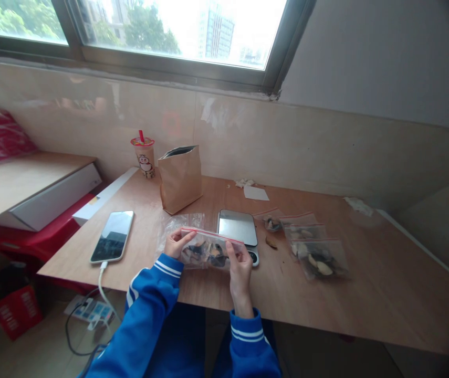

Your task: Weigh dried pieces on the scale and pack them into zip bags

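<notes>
Between my hands is a clear zip bag (205, 252) with a red seal strip and dark and pale dried pieces inside. My left hand (177, 242) pinches its top left corner, and my right hand (240, 265) pinches the seal near the right end. The bag hangs over the table's front part, just before a kitchen scale (238, 226) with a bare steel plate. Beneath and left of it lie clear plastic bags (166, 226). To the right of the scale rest several filled zip bags (322, 262) and one loose brown piece (271, 242).
A brown paper bag (180, 178) stands open at the back, beside a drink cup (145, 160) with a red straw. A phone (112, 237) lies at left, its charging cable (102, 286) hanging over the edge. White paper (256, 193) lies near the wall.
</notes>
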{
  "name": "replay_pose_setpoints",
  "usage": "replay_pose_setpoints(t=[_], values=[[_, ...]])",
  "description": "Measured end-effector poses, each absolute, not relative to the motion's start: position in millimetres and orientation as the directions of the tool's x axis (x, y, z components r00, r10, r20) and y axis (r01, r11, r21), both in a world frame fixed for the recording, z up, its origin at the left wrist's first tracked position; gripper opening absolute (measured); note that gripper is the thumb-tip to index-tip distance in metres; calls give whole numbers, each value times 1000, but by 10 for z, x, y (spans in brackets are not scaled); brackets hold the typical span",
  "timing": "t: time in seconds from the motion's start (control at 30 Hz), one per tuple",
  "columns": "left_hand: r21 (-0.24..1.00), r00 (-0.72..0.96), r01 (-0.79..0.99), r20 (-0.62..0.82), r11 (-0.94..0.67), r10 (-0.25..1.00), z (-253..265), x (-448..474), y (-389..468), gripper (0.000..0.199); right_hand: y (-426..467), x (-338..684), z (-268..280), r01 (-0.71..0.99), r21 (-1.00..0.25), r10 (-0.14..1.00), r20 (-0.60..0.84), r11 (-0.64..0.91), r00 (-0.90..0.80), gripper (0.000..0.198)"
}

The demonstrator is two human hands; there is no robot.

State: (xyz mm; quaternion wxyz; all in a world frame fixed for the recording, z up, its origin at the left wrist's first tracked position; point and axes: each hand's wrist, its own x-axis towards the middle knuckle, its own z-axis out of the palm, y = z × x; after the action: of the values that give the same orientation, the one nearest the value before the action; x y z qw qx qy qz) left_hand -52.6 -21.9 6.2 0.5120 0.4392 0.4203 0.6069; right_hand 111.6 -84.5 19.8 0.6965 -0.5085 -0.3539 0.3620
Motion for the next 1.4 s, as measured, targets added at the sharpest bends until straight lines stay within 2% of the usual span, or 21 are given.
replay_pose_setpoints(t=[0.17, 0.43, 0.6, 0.73, 0.9, 1.1, 1.27, 1.4], values=[[965, -69, -216, 139, -151, 988, 55, -517, -230, 32, -877, 1219, 204, -57, -975, 873, 166, 215, 458, 31], [957, -158, -93, 257, -274, 953, 150, -510, -282, 31, -877, 1151, 214, -114, -969, 892, 150, 218, 427, 29], [951, -138, 3, 307, -309, 942, 187, -503, -305, 33, -876, 1173, 193, -60, -971, 863, 178, 233, 472, 25], [964, -150, -17, 260, -265, 954, 174, -492, -334, 35, -877, 1144, 208, -91, -971, 855, 146, 219, 498, 28], [973, -68, -171, 142, -152, 988, 136, -486, -312, 37, -895, 1111, 255, -169, -970, 864, 69, 175, 499, 35], [964, 32, -263, 32, -22, 999, 101, -467, -291, 35, -924, 1123, 299, -150, -965, 903, 135, 213, 408, 32], [965, 22, -259, 41, -34, 999, 132, -475, -297, 34, -931, 1075, 327, -118, -968, 925, 171, 222, 338, 27], [959, -9, -280, 51, -52, 999, 112, -494, -269, 34, -922, 1043, 302, -154, -971, 924, 117, 183, 364, 28]])
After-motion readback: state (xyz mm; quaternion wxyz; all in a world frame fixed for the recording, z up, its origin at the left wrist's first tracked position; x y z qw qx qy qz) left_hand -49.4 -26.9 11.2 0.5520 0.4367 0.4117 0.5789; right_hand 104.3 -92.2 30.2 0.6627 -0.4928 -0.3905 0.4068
